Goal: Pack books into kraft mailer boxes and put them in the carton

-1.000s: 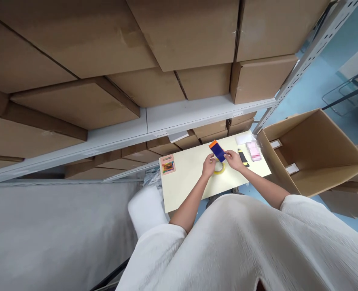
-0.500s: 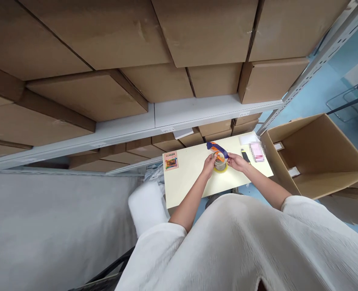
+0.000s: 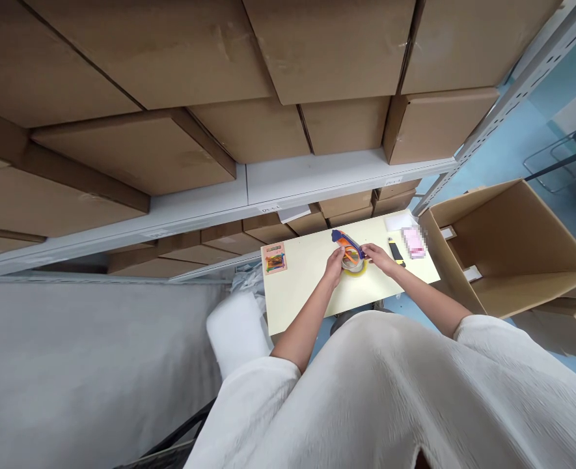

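Far to the left, a white padded bundle [image 3: 239, 332] stands against the near end of a cream table [image 3: 302, 296], while brown cardboard boxes [image 3: 170, 58] fill the shelf [image 3: 317, 174] across the top. On the table's left end lies a pink card [image 3: 274, 258] with a multicoloured picture. Near the table's middle, the person's left hand [image 3: 334, 266] has its fingers closed on the left edge of a clear tape roll [image 3: 353, 265]. A blue-and-orange tape dispenser [image 3: 345, 240] is held up against that roll, above the table, with a yellow ring [image 3: 358, 273] showing beneath. From the right, the right hand [image 3: 377, 256] pinches the dispenser's blue end. Just beyond lie a black-and-yellow cutter [image 3: 396, 252] and a blurred pink item [image 3: 414, 241]. At far right, a large cardboard carton [image 3: 517, 241] gapes open beside the table.
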The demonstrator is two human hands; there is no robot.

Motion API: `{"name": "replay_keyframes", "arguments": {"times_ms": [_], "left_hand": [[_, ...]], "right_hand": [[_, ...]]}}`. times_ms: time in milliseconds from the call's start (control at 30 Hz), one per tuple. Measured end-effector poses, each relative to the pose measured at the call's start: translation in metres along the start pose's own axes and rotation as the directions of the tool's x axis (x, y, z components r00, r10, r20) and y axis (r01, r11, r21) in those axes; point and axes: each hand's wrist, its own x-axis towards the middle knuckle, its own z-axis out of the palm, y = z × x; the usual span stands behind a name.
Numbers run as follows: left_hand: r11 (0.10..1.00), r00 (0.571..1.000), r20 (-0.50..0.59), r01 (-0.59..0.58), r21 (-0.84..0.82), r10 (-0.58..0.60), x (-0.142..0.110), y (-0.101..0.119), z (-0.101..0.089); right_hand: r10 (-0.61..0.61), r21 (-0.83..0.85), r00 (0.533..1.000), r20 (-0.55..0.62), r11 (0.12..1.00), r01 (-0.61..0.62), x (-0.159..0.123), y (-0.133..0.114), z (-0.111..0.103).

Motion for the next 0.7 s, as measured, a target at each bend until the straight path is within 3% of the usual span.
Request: {"name": "replay_keyframes", "arguments": {"times_ms": [200, 500, 700], "left_hand": [[1.000, 0.998, -0.061, -0.021, 0.018, 0.022, 0.008, -0.004, -0.004], [0.998, 0.997, -0.078, -0.005, 0.058, 0.010, 0.010, -0.008, -0.017], [0.998, 1.000, -0.018, 0.019, 0.062, -0.017, 0.008, -0.009, -0.019]], "right_hand": [[-0.237, -0.341, 0.971, 0.027, 0.911, 0.232, -0.007, -0.011, 0.008], [-0.272, -0.372, 0.961, -0.044, 0.898, 0.237, 0.007, -0.017, -0.008], [-0.371, -0.555, 0.928, 0.013, 0.770, 0.316, 0.014, -0.035, -0.013]]}}
